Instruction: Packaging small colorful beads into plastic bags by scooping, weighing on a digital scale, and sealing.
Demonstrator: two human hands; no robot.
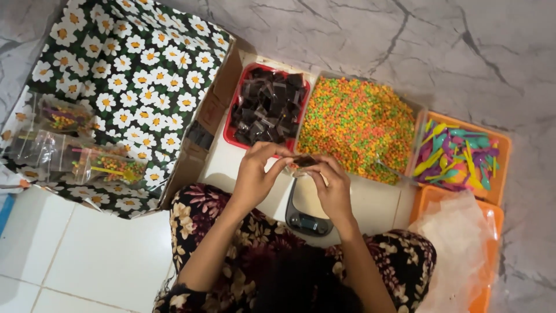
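A person's floral-print lap (231,243) fills the near edge; at ten o'clock lies a daisy-patterned box (133,75), at twelve a tub of coloured beads (359,122) and a red tray of dark packets (267,104). Centre frame, left hand (255,179) and right hand (333,188) together pinch one small dark packet (303,160) above a scale (307,217).
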